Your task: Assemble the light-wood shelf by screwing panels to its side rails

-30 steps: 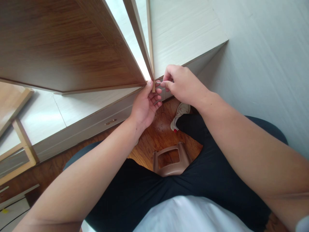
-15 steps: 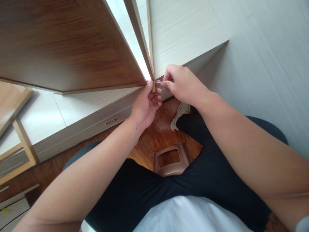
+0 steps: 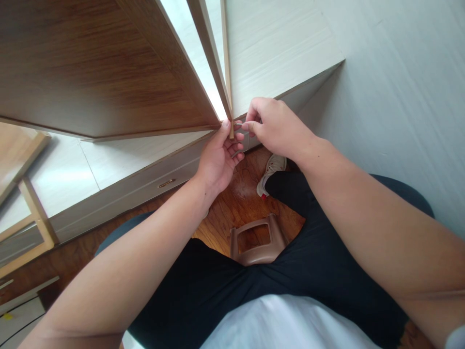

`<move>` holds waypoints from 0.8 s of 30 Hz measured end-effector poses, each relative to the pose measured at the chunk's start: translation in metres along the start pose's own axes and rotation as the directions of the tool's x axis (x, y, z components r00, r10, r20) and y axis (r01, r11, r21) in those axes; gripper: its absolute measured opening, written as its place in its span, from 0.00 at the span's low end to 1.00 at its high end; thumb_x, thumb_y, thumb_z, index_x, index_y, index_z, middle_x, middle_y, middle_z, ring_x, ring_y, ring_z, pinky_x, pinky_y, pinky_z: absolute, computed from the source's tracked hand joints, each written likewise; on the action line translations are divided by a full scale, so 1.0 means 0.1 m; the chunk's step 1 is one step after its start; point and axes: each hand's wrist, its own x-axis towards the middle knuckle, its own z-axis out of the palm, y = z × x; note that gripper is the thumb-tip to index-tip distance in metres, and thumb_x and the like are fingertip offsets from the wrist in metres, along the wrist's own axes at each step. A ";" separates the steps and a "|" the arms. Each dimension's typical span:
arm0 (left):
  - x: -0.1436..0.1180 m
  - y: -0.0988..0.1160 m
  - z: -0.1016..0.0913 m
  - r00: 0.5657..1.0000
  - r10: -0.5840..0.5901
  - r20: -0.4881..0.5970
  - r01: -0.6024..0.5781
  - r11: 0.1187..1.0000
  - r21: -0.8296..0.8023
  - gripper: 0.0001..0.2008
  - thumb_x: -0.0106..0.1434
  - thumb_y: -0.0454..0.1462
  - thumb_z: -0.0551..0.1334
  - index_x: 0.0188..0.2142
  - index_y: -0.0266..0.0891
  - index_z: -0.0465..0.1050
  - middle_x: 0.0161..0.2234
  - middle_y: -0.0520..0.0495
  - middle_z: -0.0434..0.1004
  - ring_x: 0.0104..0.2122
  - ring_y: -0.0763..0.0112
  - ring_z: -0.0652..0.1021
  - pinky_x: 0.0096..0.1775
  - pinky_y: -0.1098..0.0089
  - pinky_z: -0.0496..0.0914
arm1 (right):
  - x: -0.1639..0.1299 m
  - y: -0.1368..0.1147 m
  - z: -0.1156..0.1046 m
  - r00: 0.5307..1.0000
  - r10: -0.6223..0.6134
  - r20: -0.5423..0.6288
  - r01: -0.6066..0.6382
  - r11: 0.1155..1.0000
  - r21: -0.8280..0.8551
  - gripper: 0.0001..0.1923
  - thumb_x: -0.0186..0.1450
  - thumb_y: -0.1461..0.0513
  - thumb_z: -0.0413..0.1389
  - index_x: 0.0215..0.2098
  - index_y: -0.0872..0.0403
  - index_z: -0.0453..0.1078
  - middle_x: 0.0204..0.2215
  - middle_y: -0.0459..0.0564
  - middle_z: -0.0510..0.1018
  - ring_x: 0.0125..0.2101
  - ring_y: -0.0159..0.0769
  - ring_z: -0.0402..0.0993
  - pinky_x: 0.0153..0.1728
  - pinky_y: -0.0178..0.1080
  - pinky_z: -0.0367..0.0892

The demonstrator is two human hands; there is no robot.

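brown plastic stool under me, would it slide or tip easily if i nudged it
The stool looks like thin moulded plastic with a cut-out handle, so probably light. On the glossy wood floor it would likely slide easily. Unloaded, it may tip if pushed high up.

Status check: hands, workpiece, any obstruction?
Left hand steadying panel corner. Right hand pinching small metal piece against it. Nothing in the way.

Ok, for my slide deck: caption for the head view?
Left hand steadies door corner; right hand pinches small metal piece against it.

Both arms reach forward, left hand [image 3: 220, 160] and right hand [image 3: 274, 127] fingers pinched together.
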 end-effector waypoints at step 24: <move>-0.01 0.00 0.00 1.000 0.002 -0.007 -0.002 1.000 0.024 0.18 0.69 0.55 0.67 0.42 0.43 0.81 0.28 0.52 0.80 0.26 0.78 0.76 0.28 0.76 0.68 | -0.02 -0.02 -0.01 1.000 0.003 -0.009 -0.003 1.000 -0.030 0.11 0.71 0.53 0.62 0.33 0.49 0.72 0.32 0.51 0.79 0.36 0.45 0.73 0.40 0.46 0.68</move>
